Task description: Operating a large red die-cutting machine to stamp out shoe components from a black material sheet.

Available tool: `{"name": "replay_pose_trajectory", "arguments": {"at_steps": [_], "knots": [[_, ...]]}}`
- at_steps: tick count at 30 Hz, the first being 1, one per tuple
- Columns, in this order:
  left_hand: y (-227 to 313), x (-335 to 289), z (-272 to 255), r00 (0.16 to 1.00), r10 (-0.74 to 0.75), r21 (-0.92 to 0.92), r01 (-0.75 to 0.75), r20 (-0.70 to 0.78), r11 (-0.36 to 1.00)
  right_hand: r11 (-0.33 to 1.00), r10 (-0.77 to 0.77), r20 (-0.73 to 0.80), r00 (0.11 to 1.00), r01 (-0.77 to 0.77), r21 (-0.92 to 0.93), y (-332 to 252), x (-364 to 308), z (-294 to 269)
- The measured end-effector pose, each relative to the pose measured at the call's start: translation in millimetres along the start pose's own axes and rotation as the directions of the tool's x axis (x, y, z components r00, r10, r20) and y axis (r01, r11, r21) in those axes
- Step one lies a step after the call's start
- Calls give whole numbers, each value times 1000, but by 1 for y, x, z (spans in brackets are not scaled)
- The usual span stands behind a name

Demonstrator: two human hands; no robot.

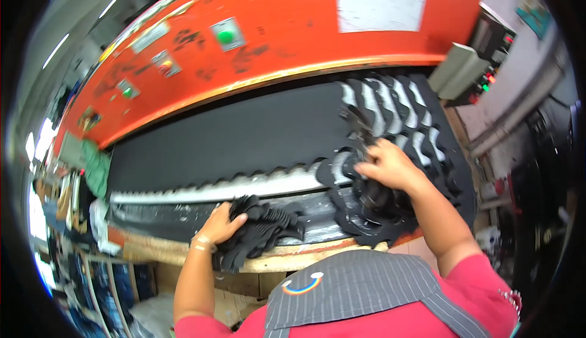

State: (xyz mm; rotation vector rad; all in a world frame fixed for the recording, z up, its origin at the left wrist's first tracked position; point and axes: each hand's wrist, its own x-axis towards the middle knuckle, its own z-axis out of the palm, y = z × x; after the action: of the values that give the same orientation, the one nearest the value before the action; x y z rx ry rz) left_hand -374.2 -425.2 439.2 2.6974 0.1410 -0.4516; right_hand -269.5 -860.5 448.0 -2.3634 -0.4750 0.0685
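Note:
My left hand (223,223) is closed on the near side of a bunched stack of cut black pieces (262,222), which lies at the front edge of the work surface. Its thumb rests over their left side. To the right, my right hand (387,166) grips a dark, curved, blurred object (360,125); its exact kind cannot be made out. Under that hand, the black sheet (232,133) is cut into wavy openings showing a pale surface. More loose black cut pieces (384,200) lie just below the right wrist.
An orange machine beam (287,26) with a green button (226,36) spans the back. A grey box (452,66) with lit indicators stands at the far right. A wooden edge (317,255) runs along the front. Green cloth (94,167) hangs at the left.

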Motion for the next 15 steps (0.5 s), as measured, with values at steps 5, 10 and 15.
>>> {"name": "replay_pose_trajectory", "arguments": {"at_steps": [5, 10, 15], "knots": [[58, 1, -43, 956, 199, 415, -95, -215, 905, 969, 100, 83, 992, -78, -236, -12, 95, 3], [160, 63, -21, 791, 515, 86, -518, -331, 851, 915, 244, 23, 969, -223, -336, 2, 147, 26], [204, 133, 48, 836, 431, -24, -466, -340, 885, 975, 192, -21, 981, -188, 120, 9, 122, 25]]}}
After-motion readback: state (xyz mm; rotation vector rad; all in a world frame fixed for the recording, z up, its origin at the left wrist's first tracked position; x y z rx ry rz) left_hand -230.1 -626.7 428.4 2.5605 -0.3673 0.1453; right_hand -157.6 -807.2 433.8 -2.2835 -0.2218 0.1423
